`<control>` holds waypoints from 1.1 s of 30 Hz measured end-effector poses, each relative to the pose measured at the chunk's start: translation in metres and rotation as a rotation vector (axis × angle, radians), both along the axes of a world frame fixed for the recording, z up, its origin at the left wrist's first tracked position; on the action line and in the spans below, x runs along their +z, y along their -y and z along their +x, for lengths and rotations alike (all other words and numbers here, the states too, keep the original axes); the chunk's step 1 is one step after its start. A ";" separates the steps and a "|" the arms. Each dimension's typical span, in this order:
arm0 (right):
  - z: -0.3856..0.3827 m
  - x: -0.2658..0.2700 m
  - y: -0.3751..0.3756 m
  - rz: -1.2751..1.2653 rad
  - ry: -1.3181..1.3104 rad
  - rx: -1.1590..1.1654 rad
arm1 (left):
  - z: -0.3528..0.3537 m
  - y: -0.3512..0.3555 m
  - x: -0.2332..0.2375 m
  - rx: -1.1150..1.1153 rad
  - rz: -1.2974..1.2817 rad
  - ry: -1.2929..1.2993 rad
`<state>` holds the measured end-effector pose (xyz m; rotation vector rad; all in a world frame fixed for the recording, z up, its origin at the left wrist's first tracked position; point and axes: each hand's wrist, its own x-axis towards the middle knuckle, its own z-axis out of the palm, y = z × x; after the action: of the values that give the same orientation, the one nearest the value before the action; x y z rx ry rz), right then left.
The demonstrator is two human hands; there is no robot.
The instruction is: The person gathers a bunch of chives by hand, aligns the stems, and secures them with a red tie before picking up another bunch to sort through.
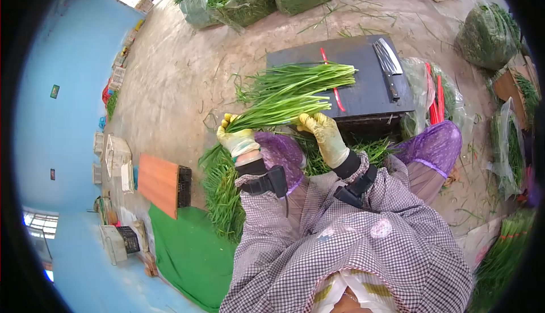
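Note:
In the head view my left hand (237, 138), in a yellow-stained glove, is closed around the leafy end of a bunch of chives (278, 111). My right hand (325, 136), gloved too, has its fingers curled at the pale stem end of that bunch. A second bunch of chives (306, 77) lies just beyond, its stems across a dark board (363, 106). Under those stems runs a red tie strip (339, 99), its two ends showing. A knife (390, 66) with a black handle rests at the board's right side.
Loose chives (222, 191) are heaped at my left leg. Plastic bags of greens (244, 1) stand at the back, another bag (488, 35) at right. Red strips (436, 94) lie in plastic right of the board. An orange-brown panel (159, 183) leans on a black crate near a green cloth (193, 250).

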<state>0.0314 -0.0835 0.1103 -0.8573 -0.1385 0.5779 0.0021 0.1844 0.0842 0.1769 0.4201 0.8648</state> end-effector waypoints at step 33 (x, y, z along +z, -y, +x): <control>0.011 -0.032 0.037 0.028 0.152 0.073 | -0.011 0.028 0.047 -0.246 0.319 0.180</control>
<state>0.0420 -0.1204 0.0779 -0.8717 -0.3167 0.5773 -0.0087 0.1568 0.1314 0.4316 0.0861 0.6940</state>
